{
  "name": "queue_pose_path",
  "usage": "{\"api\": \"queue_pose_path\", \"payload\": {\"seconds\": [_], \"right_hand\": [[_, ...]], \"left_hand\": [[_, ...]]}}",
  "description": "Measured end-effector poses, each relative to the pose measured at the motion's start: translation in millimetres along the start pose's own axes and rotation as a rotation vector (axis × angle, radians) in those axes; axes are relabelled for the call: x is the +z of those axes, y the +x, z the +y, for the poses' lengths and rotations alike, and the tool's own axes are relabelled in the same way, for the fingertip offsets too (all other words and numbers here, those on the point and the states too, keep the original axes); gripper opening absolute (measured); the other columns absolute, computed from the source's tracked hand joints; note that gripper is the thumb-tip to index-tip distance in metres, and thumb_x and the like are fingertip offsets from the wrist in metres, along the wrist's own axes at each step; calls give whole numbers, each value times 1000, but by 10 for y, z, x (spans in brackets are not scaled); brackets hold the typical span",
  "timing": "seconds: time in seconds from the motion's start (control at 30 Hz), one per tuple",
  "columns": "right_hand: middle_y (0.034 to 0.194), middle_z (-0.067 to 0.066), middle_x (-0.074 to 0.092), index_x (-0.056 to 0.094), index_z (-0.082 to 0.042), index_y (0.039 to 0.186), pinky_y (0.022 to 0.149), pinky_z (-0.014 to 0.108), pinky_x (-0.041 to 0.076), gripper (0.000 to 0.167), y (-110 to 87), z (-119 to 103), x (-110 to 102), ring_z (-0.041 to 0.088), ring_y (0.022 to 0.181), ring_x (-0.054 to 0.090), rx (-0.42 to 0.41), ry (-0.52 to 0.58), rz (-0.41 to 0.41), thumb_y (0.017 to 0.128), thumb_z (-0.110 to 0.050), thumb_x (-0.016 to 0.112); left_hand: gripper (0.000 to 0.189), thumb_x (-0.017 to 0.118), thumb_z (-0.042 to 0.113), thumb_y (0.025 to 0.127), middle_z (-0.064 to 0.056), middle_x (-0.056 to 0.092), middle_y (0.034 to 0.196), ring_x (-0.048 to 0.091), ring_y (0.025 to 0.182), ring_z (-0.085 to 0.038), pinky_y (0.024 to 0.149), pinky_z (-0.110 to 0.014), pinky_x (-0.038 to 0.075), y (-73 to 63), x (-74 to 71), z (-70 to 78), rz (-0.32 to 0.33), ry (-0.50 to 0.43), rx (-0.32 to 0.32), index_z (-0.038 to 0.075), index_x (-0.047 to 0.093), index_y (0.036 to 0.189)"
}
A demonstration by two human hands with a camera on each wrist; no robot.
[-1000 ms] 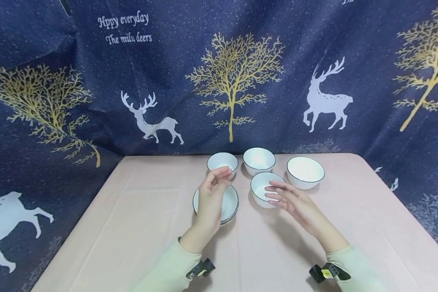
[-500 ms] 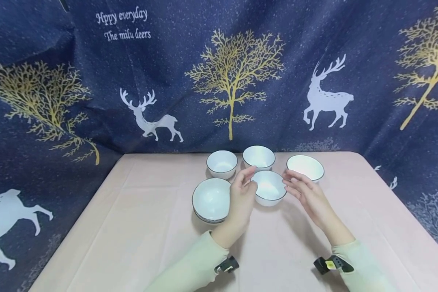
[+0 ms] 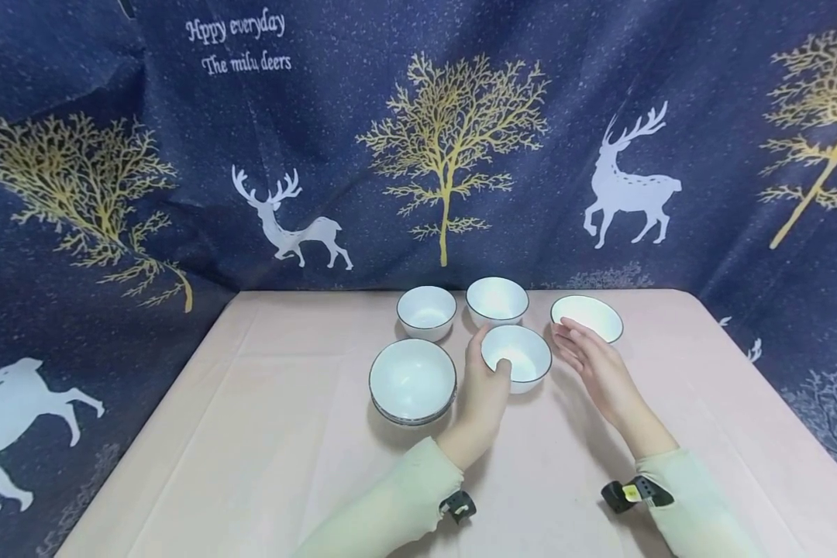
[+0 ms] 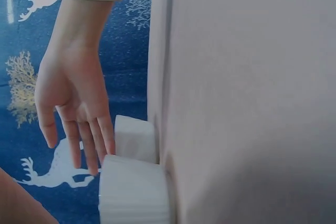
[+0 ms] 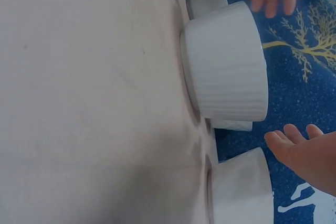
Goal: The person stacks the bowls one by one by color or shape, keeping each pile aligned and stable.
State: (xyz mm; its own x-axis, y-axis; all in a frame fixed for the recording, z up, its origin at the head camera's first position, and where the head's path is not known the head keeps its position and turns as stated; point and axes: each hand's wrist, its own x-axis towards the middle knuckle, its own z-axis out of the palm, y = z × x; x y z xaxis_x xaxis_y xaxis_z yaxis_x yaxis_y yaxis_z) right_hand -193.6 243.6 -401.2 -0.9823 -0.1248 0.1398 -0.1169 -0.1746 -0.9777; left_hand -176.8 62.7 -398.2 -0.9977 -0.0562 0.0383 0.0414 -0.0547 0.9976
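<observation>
The middle bowl (image 3: 525,355) stood toward the far edge of the desk (image 3: 279,434), between the left hand (image 3: 484,395) and right hand (image 3: 598,376), both released; good holding seemed to need equal, gentle pressure (the back bowl (image 3: 497,299) was close).

On the near side of the front bowl (image 3: 526,351), a hand could pass along the counter (image 3: 533,488). Left of it, the left hand (image 3: 484,387) covers the approach — touching or not, hard to tell — with stacked bowls (image 3: 411,380) beyond. Behind it, the rear-left bowl (image 3: 426,311), rear bowl (image 3: 497,300) and right bowl (image 3: 589,314) bar passage. On its right, a narrow gap ends at the right hand (image 3: 597,374).
</observation>
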Motion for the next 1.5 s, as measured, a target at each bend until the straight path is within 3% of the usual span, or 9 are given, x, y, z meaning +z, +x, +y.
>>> {"api": "queue_pose_path", "payload": {"seconds": [0.17,0.37,0.6,0.73,1.0,1.3,1.5], "right_hand": [[121,-15,54,13,12,148,115,30,32,63,24,19,-16,7,125,47,45,-24,2,106,-29,36],[146,18,34,12,8,150,119,39,24,65,44,28,-21,22,139,32,83,-75,2,106,-35,34],[149,14,32,11,6,151,118,38,24,67,53,36,-27,26,141,26,121,-98,-6,105,-38,34],[155,23,19,8,5,151,119,41,20,67,75,41,-37,33,144,19,144,-117,-29,106,-40,30],[157,25,12,4,4,152,120,48,15,66,108,88,-73,39,144,13,181,-167,-77,106,-41,22],[157,26,7,1,5,151,120,47,12,65,157,117,-40,38,145,10,235,-149,-87,107,-39,21],[157,26,3,-2,4,151,121,47,8,67,197,156,-28,38,145,7,249,-123,-87,106,-39,24]], "left_hand": [[65,48,2,92,-15,25,155,24,143,-31,117,-45,25,18,14,-56,8,22,-35,5,21,151],[67,47,3,94,-19,18,156,18,144,-33,118,-43,22,47,16,-120,-9,-7,-110,1,13,152],[67,44,1,95,-23,11,157,13,145,-37,118,-45,20,53,12,-167,-38,-60,-222,-2,9,152],[65,42,2,96,-23,8,157,12,145,-37,118,-47,21,62,2,-180,-57,-91,-266,0,8,152],[62,40,4,99,-28,7,155,41,129,-42,105,-43,45,86,7,-201,-51,-148,-356,1,8,152],[61,43,4,98,-26,16,154,52,117,-32,95,-35,53,123,17,-232,-8,-117,-358,1,15,152],[61,42,0,96,-25,18,153,49,122,-38,93,-36,54,152,34,-254,14,-126,-362,2,17,152]]}}
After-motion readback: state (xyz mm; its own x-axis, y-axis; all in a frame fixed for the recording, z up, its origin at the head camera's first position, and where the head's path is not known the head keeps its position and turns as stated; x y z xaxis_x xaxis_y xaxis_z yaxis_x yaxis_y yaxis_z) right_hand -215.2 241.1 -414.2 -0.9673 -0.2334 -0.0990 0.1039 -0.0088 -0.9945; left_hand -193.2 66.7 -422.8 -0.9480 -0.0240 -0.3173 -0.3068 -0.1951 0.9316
